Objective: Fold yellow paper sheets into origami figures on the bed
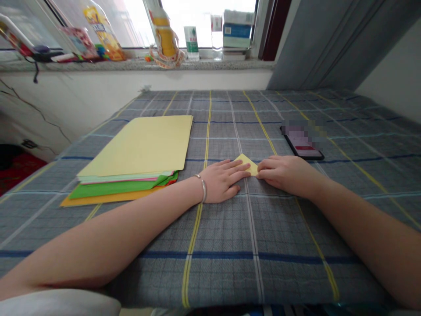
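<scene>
A small piece of folded yellow paper (245, 163) lies on the checked cloth, its pointed top facing away from me. My left hand (222, 179) rests flat with fingers stretched out, the fingertips pressing on the paper's left part. A silver bangle (204, 189) circles that wrist. At the paper's right corner, my right hand (279, 172) has its fingers curled together, pinching the edge. Both hands cover parts of the paper, so its full outline is hidden.
A stack of coloured paper sheets (144, 142), yellow on top, lies to the left. A phone (302, 142) is at the right, beyond my right hand. Bottles and boxes (237, 35) line the windowsill (210, 66) at the back.
</scene>
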